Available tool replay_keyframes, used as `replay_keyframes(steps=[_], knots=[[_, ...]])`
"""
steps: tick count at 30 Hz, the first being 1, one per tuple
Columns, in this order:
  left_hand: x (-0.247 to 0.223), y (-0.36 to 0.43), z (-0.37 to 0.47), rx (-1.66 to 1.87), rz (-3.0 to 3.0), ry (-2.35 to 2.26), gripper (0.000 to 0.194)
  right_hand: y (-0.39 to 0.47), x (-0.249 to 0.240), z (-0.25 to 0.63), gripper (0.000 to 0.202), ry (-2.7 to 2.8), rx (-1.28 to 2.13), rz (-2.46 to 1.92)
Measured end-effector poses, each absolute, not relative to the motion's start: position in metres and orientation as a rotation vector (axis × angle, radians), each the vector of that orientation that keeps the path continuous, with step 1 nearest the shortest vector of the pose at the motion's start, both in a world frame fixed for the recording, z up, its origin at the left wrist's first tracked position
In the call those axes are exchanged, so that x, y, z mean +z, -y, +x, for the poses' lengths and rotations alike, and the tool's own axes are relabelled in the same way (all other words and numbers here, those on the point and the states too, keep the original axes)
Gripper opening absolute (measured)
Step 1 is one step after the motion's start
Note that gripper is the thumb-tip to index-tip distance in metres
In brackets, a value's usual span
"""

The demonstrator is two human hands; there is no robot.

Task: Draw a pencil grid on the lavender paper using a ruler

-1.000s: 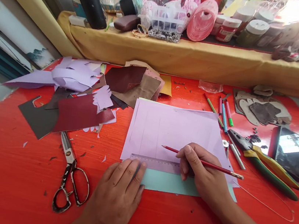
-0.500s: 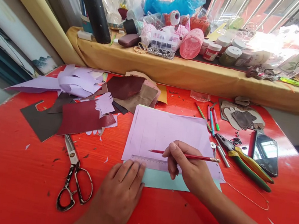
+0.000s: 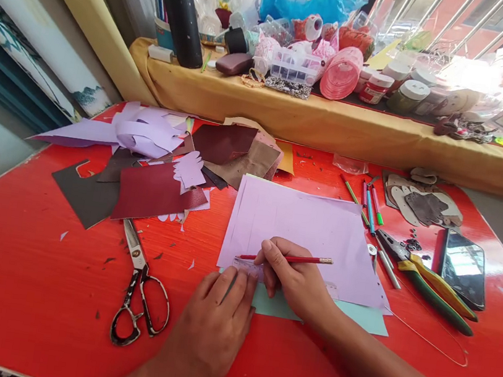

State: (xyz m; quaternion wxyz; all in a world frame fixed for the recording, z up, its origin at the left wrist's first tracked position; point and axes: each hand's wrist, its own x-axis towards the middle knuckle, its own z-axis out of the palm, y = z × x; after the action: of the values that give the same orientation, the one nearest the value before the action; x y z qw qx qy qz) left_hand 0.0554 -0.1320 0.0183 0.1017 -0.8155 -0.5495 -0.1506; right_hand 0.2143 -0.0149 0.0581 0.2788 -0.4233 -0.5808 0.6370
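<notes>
Lilac paper lies on a light green sheet on the red table. A clear ruler rests along the paper's lower edge, partly covered by my hands. My left hand lies flat at the ruler's left end, fingers slightly spread and pressing down, with nothing gripped. In my right hand is a red pencil, pinched between thumb and fingers. The pencil's tip points left and is at the paper just above the ruler's left end.
Scissors lie left of my left hand, below leather pieces and lilac scraps. On the right are pliers, a phone, pens and thread. Jars and bags crowd the sill behind.
My right hand has moved left and brought the pencil tip to the ruler's left end. My left hand stays on the ruler. The whole view has shifted slightly.
</notes>
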Motion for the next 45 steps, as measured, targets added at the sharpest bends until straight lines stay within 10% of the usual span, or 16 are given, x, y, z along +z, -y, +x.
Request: replay_keyframes(steps=[45], knots=[[0.0224,0.1316,0.0565,-0.424,-2.425,1.644,0.04,0.014,0.0553,0.2145,0.058,1.543,1.742,-1.166]])
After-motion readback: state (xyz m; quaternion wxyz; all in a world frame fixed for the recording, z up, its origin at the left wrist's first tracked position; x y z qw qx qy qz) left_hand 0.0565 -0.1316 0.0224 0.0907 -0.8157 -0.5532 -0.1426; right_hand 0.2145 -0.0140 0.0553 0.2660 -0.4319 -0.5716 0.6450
